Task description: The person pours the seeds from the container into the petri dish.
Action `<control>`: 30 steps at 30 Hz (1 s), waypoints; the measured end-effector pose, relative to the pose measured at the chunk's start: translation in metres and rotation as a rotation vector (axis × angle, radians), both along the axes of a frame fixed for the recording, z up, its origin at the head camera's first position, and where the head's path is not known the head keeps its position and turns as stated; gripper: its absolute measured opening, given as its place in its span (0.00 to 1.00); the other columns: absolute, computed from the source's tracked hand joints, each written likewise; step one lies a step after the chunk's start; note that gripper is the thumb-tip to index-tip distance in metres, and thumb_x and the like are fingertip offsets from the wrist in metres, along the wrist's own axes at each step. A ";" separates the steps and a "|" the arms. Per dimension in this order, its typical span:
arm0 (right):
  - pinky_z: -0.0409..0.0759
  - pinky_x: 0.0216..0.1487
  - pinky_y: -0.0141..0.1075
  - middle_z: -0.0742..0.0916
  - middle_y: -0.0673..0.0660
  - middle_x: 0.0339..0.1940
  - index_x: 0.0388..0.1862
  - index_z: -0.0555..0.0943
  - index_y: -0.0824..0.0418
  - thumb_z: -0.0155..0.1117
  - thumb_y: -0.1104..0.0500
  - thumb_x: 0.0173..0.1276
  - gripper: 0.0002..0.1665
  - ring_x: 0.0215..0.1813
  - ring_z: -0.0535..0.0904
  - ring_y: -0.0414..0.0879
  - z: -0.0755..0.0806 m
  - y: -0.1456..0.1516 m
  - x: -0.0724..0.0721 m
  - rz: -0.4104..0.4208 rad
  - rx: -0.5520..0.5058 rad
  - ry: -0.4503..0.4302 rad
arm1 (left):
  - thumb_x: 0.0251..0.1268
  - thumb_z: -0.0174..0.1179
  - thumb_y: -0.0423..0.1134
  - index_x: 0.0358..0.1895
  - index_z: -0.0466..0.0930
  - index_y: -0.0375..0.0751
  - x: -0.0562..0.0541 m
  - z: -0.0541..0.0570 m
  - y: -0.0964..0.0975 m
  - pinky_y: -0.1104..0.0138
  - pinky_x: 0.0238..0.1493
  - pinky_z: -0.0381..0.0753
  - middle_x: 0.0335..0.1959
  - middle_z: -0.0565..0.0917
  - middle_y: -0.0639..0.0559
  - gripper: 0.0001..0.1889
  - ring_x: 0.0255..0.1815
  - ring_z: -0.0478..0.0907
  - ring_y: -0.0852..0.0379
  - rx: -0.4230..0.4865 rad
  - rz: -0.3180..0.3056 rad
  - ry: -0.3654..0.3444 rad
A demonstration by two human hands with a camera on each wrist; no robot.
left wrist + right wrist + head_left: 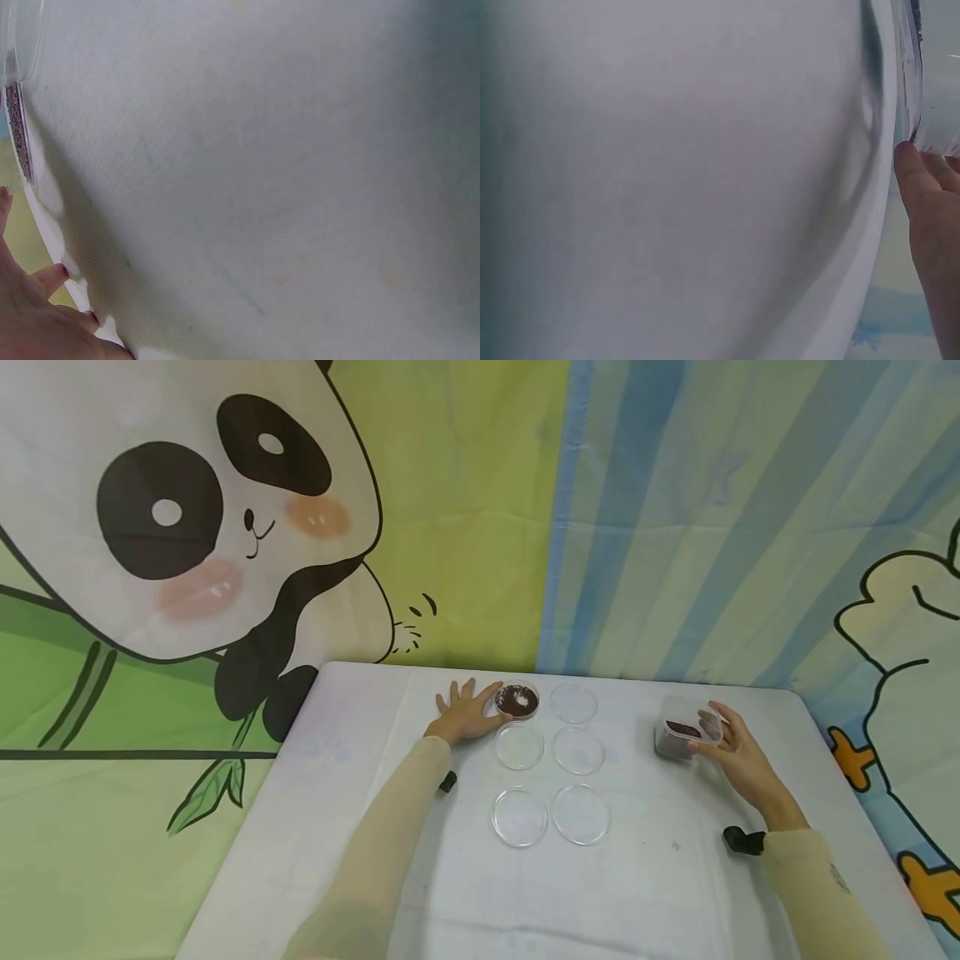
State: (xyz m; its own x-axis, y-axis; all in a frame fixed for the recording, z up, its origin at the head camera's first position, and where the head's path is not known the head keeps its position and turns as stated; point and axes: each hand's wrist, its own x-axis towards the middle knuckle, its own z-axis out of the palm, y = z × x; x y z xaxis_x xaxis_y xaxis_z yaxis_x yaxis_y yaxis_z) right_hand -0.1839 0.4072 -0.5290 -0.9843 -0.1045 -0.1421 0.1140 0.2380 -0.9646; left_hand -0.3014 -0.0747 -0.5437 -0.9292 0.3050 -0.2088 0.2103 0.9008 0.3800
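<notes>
In the head view, a round clear petri dish (517, 702) of dark, soil-like crumbs, with a whitish patch on top, lies near the table's far edge. My left hand (467, 717) holds it by the left side, thumb and index finger at its rim, other fingers spread. Directly nearer is a clear petri dish (519, 747) with nothing visible in it. On the right, my right hand (738, 756) grips a clear plastic tub (673, 742) by its right side; dark crumbs lie inside. Whether the tub touches the table I cannot tell. Both wrist views show mostly white tabletop.
More clear dishes stand in two columns: one at the far right (574, 703), one below it (578, 750), and a near pair, left (520, 817) and right (581, 814). A white cloth (637, 902) covers the table. Behind it hangs a printed curtain (465, 527).
</notes>
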 end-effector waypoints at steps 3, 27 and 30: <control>0.55 0.75 0.41 0.47 0.56 0.83 0.82 0.37 0.36 0.64 0.56 0.74 0.56 0.81 0.32 0.57 -0.005 0.006 0.004 0.012 0.007 0.000 | 0.62 0.48 0.77 0.80 0.49 0.72 0.000 0.000 0.000 0.29 0.67 0.34 0.81 0.46 0.37 0.44 0.78 0.34 0.27 -0.007 -0.003 0.001; 0.54 0.73 0.32 0.40 0.57 0.83 0.83 0.32 0.40 0.63 0.60 0.75 0.57 0.81 0.31 0.55 0.000 0.026 0.011 0.023 0.047 0.025 | 0.64 0.51 0.73 0.80 0.51 0.69 0.002 0.003 0.000 0.29 0.67 0.35 0.80 0.47 0.36 0.42 0.77 0.35 0.26 0.018 -0.007 0.006; 0.56 0.72 0.29 0.44 0.57 0.83 0.83 0.35 0.41 0.61 0.58 0.76 0.53 0.82 0.38 0.55 0.005 0.026 0.012 -0.027 0.080 0.072 | 0.64 0.51 0.73 0.80 0.52 0.69 0.002 0.004 0.000 0.28 0.67 0.35 0.80 0.47 0.35 0.42 0.77 0.35 0.25 0.020 -0.006 0.005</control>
